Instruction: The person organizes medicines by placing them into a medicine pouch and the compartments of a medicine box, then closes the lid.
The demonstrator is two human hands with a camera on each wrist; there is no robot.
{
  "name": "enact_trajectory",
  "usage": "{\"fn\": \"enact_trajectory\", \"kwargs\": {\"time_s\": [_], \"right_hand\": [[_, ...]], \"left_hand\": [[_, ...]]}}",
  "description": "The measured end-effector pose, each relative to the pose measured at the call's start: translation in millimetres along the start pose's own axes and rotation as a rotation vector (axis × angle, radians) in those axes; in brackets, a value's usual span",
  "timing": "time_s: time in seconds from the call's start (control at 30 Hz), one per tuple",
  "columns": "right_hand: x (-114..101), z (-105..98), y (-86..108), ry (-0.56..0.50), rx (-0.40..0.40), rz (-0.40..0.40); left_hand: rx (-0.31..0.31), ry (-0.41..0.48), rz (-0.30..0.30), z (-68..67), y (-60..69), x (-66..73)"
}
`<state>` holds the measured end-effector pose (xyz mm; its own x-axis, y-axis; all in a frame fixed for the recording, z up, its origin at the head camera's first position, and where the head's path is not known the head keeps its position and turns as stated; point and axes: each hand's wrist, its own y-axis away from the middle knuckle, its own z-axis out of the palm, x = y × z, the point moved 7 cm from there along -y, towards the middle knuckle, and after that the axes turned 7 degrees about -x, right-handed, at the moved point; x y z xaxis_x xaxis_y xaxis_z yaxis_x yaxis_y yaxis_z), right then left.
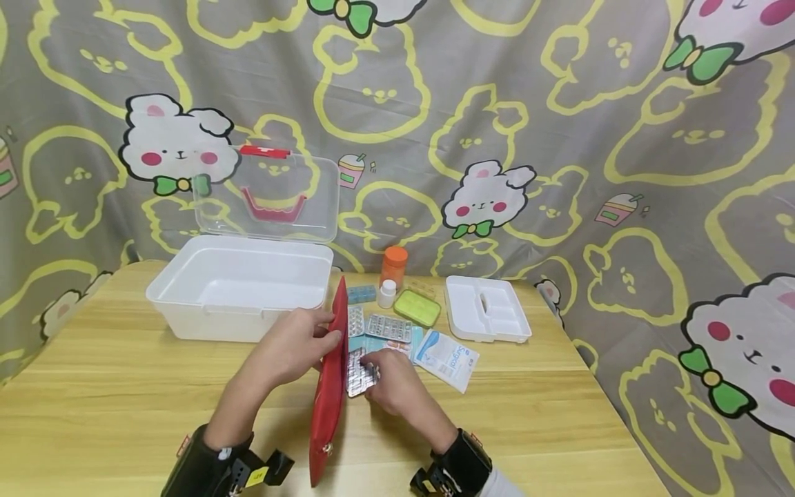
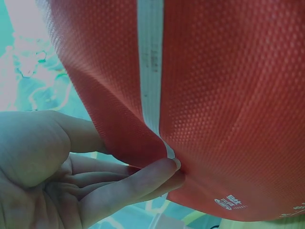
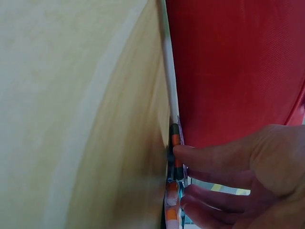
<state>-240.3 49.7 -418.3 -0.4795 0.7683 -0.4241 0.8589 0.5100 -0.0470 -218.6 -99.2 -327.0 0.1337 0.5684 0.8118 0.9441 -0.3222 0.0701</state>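
The left hand grips a flat red fabric pouch, held edge-up, in the head view; the right hand pinches a silver foil blister pack just beside it. The left-wrist view shows fingers at the pouch's edge near 1 pale stripe; the right-wrist view shows orange-and-dark capsules under the thumb.

Box on bench, left rear. Pouch between left hand and right hand. Blister pack in right hand, right of pouch. Tray at right rear, right of bottles.
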Motion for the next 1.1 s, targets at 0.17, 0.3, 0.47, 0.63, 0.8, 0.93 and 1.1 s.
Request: {"fn": "enact_trajectory", "kwargs": {"time_s": [0.17, 0.3, 0.47, 0.63, 0.8, 0.93, 1.1], "right_hand": [[-1.3, -0.5, -0.9, -0.006, 0.022, -0.022], [-3.2, -4.5, -2.1, -0.012, 0.067, -0.049], [-6.2, -16.4, -3.2, -0.055, 0.224, -0.133], [-2.9, -30.8, -2.9, -0.115, 0.317, -0.138], [8.1, -50.5, -3.4, -0.201, 0.313, -0.046], [21.5, -66.2, -2.2, -0.291, 0.316, 0.026], [27.9, -85.0, -7.5, -0.335, 0.305, 0.055]], "left_hand": [[0.022, -0.035, 0.005, -2.5, -0.1, 0.3], [0.028, -0.049, 0.004, -3.8, -1.3, -0.3], [0.028, -0.055, 0.006, -5.9, -2.4, -1.4], [0.027, -0.056, 0.01, -8.4, -3.1, -1.6], [0.038, -0.049, 0.029, -9.9, -3.6, -0.9], [0.033, -0.04, 0.044, -8.3, -4.7, -0.1], [0.028, -0.024, 0.027, -6.7, -4.8, -0.8]]}}
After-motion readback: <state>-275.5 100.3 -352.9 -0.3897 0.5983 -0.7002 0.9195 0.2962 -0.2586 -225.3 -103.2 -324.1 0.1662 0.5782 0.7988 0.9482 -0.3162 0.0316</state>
